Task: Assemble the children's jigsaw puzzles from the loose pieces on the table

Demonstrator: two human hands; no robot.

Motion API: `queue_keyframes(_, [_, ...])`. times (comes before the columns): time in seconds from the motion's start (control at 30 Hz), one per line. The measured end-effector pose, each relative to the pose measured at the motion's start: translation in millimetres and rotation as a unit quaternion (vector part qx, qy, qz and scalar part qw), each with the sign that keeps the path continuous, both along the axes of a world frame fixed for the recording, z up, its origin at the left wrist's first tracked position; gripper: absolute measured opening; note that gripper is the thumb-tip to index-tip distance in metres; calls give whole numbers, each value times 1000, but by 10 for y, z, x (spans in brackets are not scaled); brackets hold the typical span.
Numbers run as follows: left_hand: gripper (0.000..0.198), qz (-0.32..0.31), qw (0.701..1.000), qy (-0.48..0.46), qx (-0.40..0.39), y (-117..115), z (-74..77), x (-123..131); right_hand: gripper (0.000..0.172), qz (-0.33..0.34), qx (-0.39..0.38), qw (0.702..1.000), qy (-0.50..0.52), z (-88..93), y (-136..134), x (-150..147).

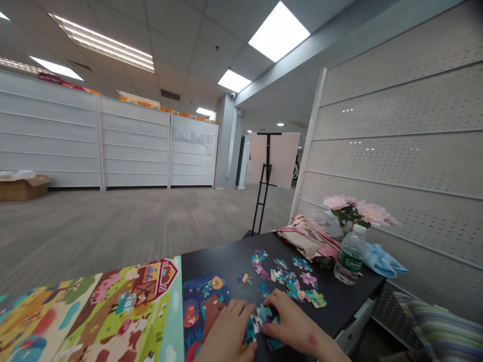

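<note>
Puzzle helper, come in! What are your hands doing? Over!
Left hand and right hand on a clump of puzzle pieces. Loose pieces lying just ahead. Water bottle off to the right, not in the way.

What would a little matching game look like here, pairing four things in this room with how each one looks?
Things:
1. Plastic water bottle
2. Cardboard box
3. Loose jigsaw pieces
4. Printed farm scene

Looks:
A. Lying flat, brightly coloured
B. Scattered, blue and pink
C. Brown, flaps open
D. Upright, green-labelled

Pairs: 1-D, 2-C, 3-B, 4-A
</note>
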State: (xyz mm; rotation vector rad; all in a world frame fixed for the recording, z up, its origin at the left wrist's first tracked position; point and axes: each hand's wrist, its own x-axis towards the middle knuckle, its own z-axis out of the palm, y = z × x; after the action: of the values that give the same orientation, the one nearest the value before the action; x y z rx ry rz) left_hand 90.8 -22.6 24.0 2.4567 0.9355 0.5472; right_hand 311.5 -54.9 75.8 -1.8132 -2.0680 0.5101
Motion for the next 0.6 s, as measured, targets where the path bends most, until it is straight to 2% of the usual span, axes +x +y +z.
queue_keyframes(0.27, [72, -2, 1000, 15, -3, 23, 12, 26, 31, -32, -4, 999, 23, -64, 138, 4])
queue_keyframes(0.37, [73, -2, 1000, 24, -8, 44, 40, 42, 39, -27, 12, 999, 40, -103, 163, -4])
queue_keyframes(0.47, [60, -1, 999, 43, -15, 42, 88, 48, 49, -18, 23, 998, 54, -125, 169, 22])
queue_keyframes(0.53, [52, -3, 999, 49, -17, 27, 117, 42, 51, -9, 25, 998, 57, -132, 164, 40])
queue_keyframes(0.6, [54, -4, 999, 46, -15, 6, 133, 30, 51, 2, 27, 998, 57, -136, 156, 42])
